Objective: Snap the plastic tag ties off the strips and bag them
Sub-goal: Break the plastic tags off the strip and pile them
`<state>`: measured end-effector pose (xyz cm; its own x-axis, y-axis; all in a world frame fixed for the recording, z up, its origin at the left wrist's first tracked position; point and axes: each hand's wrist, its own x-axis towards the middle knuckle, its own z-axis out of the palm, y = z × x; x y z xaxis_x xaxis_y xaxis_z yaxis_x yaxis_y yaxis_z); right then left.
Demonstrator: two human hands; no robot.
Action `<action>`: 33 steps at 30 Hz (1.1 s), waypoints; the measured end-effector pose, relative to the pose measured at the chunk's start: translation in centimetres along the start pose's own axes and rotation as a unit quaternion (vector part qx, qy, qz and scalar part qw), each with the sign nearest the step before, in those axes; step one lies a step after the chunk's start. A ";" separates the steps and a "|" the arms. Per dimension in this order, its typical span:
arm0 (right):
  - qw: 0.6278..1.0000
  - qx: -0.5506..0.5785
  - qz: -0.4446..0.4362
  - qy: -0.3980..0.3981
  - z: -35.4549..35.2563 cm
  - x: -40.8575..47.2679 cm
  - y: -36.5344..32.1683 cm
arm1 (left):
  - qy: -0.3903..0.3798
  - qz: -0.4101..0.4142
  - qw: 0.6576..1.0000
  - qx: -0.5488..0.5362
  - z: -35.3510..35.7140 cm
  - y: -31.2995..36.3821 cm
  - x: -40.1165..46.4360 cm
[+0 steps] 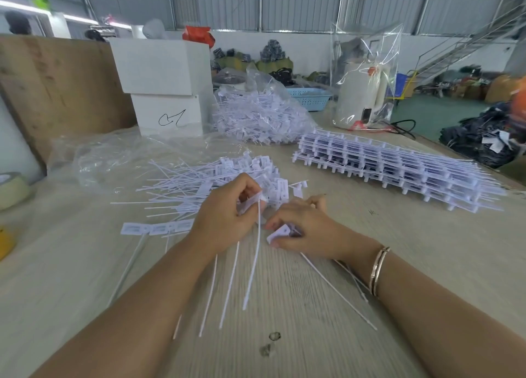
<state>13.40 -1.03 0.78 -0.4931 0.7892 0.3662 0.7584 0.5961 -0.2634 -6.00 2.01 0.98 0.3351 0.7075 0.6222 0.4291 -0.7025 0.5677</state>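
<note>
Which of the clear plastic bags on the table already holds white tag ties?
The clear bag behind the loose pile, right of the white boxes. It bulges with white ties, while the bag lying on the left is flat and looks empty.

Warehouse-type packing floor: corrugated metal walls (299,4), steel staircase (466,47), stacked white cartons (165,84) and bagged goods (270,56) well beyond the fingers (250,189), plywood worktable (284,306) beneath them.

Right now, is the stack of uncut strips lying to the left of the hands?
No, the stack of strips lies on the table to the right of both hands, beyond the right hand.
</note>
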 end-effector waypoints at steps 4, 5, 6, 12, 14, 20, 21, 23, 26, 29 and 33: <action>0.998 -0.042 0.054 0.013 -0.9 -0.6 1.8 | -0.029 0.020 0.999 0.032 0.0 0.4 -0.1; 0.995 -0.057 0.077 0.020 -1.2 -0.7 2.2 | -0.032 0.018 0.998 0.045 0.1 0.5 -0.2; 0.991 -0.073 0.100 0.041 -1.3 -0.8 2.4 | -0.036 0.016 0.997 0.063 0.1 0.5 -0.2; 0.981 -0.002 0.131 0.142 -0.6 0.0 0.0 | -0.088 0.003 0.985 0.151 1.1 1.1 0.0; 0.984 0.028 0.129 0.124 -0.1 0.3 -0.8 | -0.088 0.015 0.985 0.151 1.4 1.5 0.0; 0.986 0.065 0.139 0.069 -0.4 0.3 -0.9 | -0.108 0.027 0.983 0.144 1.7 2.4 -0.1; 0.985 0.079 0.139 0.066 -0.5 0.2 -0.9 | -0.115 0.034 0.981 0.151 1.6 2.4 -0.3; 0.979 0.112 0.154 0.078 -0.7 0.2 -0.7 | -0.117 0.047 0.979 0.161 1.1 2.3 -0.3; 0.957 0.184 0.198 0.107 -1.2 0.1 0.2 | -0.112 0.034 0.977 0.176 0.3 1.7 -0.1; 0.944 0.232 0.210 0.102 -1.2 -0.1 0.3 | -0.150 0.018 0.962 0.226 0.5 1.5 -0.1; 0.940 0.268 0.196 0.079 -0.9 -0.1 0.2 | -0.130 0.017 0.960 0.249 1.2 1.7 0.0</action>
<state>14.01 -1.15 1.51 -0.1183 0.9572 0.2643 0.5232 0.2863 -0.8027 -4.30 0.94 1.28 0.5258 0.7262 0.4428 0.7408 -0.6469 0.1812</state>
